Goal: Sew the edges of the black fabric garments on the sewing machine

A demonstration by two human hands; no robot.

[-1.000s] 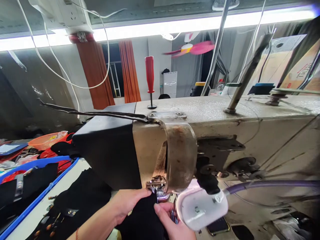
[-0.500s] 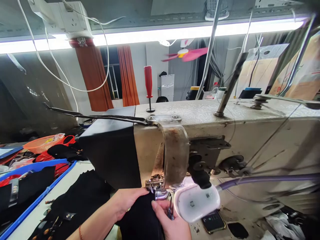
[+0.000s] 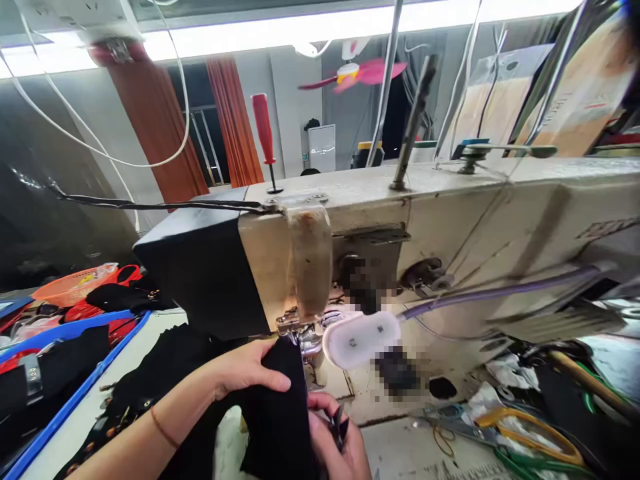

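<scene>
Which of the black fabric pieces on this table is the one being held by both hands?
The black fabric piece below the needle, pinched between the left hand and right hand. The black pile further left lies loose; more black cloth sits in the blue tray.

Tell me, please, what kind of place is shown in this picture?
Most likely a garment sewing workshop. A worn industrial sewing machine fills the view, both hands hold black fabric at its needle, and blue bins beside it carry more dark pieces.

Black fabric (image 3: 280, 413) hides most of the right hand (image 3: 337, 443) (bottom edge crops both)
</scene>
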